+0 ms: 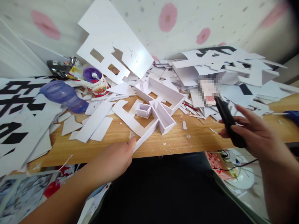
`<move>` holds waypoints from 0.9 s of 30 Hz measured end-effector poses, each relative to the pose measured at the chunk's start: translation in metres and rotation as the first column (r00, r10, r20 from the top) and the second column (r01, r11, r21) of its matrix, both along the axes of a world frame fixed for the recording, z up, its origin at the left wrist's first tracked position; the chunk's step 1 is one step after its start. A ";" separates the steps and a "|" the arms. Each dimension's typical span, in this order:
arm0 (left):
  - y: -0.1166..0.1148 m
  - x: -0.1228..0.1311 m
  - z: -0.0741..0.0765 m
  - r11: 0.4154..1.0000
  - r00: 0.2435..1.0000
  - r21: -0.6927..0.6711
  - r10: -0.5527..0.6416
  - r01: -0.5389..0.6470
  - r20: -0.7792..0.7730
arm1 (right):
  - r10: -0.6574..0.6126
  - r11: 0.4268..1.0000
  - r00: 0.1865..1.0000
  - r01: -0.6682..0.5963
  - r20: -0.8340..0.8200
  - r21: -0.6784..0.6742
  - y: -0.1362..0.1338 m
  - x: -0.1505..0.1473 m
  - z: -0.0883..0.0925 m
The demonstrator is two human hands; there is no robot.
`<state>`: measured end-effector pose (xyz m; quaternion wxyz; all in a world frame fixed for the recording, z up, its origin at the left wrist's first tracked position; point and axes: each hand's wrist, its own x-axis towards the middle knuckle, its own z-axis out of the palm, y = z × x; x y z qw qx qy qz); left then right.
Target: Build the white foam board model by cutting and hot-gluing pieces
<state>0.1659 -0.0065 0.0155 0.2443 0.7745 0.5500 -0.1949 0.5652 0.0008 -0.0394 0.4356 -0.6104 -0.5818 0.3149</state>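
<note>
My left hand (122, 155) pinches the near end of a narrow white foam-board strip (146, 135) at the table's front edge. This strip stands on edge along a flat, cut-out white character piece (127, 120). Beside it are raised white walls forming a small open box (143, 110) and a longer trough (164, 119). Behind them lies a larger walled white frame (174, 101). To the right, my right hand (249, 127) is wrapped round a black handheld tool (227, 119) with a narrow tip, held above the table and apart from the pieces. Its exact kind is unclear.
White offcuts (93, 123) litter the wooden table (182, 140). A blue translucent bottle (65, 95) and a food tub (97, 87) stand left. A cut-out white sheet (112, 40) leans on the wall. Printed black-character sheets (18, 115) lie left, more at back right. A cable (235, 169) hangs below.
</note>
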 end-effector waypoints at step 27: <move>0.000 -0.005 -0.004 1.000 0.998 0.012 0.000 0.000 0.066 | 0.397 0.887 0.907 -0.419 0.141 0.196 -0.024 -0.147 0.010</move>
